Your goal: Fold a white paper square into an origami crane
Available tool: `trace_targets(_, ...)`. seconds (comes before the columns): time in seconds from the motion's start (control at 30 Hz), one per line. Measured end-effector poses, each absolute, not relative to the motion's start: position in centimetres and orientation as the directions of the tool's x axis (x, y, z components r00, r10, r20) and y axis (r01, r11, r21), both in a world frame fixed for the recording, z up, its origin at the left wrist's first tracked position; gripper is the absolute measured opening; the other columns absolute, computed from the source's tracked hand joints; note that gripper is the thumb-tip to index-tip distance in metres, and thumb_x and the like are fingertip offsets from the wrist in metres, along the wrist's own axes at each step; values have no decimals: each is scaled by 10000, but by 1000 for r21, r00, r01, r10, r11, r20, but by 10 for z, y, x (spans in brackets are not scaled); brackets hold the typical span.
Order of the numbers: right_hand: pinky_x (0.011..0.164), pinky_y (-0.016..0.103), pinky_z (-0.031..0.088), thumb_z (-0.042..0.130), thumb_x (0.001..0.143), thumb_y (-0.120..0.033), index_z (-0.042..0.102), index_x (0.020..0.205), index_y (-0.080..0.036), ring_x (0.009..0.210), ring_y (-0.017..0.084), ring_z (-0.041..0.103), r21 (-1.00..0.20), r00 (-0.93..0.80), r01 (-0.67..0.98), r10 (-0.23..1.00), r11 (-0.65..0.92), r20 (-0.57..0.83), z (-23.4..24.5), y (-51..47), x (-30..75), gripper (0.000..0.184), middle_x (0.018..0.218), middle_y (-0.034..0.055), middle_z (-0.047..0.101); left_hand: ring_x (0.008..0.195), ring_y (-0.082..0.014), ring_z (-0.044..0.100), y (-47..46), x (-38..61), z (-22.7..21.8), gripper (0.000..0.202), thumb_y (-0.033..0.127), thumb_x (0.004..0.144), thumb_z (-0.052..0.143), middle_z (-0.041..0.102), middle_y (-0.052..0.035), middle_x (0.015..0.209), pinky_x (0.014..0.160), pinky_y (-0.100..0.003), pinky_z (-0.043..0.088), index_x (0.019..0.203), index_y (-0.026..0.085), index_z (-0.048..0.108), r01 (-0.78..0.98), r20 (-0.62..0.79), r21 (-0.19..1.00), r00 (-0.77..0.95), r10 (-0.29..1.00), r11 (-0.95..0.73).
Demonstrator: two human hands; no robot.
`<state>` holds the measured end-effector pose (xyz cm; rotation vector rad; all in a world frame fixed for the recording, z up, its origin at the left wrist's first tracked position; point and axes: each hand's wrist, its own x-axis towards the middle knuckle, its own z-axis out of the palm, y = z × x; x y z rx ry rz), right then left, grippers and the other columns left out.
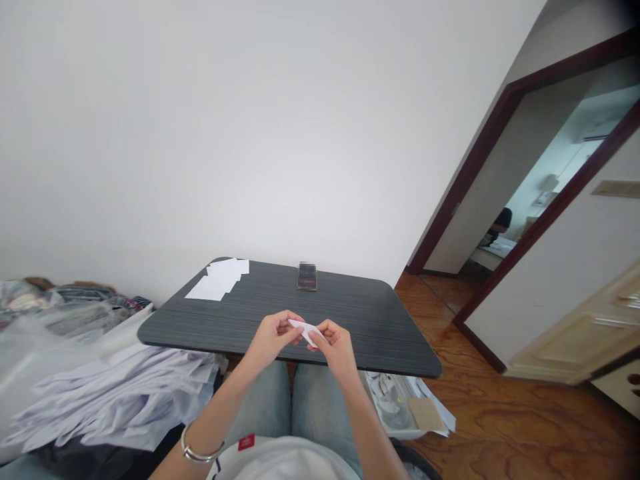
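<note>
Our jeans-clad knees (291, 400) sit just below the dark wood-grain table (350, 333), with our left hand (271, 338) and right hand (339, 348) above its near edge. Narrowly closed fingertips on both hands pinch a small folded white paper (306, 331) between them. Loose white paper sheets (217, 280) and a dark rectangular object (307, 276) lie toward the far edge.

Bright, even light fills the white wall (200, 133), and shadows are soft. Wide-angle distortion bends the door frame (463, 173) at the right edge; the left hand (270, 337) looks sharp.
</note>
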<state>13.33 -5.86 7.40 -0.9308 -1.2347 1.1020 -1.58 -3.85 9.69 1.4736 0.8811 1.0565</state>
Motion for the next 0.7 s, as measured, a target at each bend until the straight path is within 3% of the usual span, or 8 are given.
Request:
trace_targets(0.2, 452, 218, 482, 646, 674, -352, 530, 625, -164, 447, 108, 566, -950, 24, -211, 973, 229, 229, 74, -60, 128, 226, 551, -16, 620, 625, -144, 622, -39, -16, 95, 295, 295, 672, 625, 682, -64, 729, 603, -252, 495, 877, 85, 593, -88, 121, 991, 309, 943, -98)
trace_targets(0.43, 432, 200, 453, 635, 697, -298, 538, 697, -162, 425, 89, 539, -940, 67, -218, 965, 264, 255, 77, -64, 127, 167, 567, -15, 630, 588, -129, 622, -42, -16, 99, 225, 274, 673, 633, 666, -21, 607, 587, -240, 494, 781, 111, 523, -157, 105, 986, 326, 939, -56)
trace_targets(0.7, 439, 194, 459, 677, 646, -295, 537, 729, -165, 431, 84, 544, -937, -23, -254, 967, 240, 254, 74, -61, 130, 208, 607, -14, 647, 579, -138, 632, -41, -21, 99, 193, 263, 694, 614, 674, -38, 599, 561, -238, 490, 756, 113, 509, -114, 117, 990, 348, 930, -82)
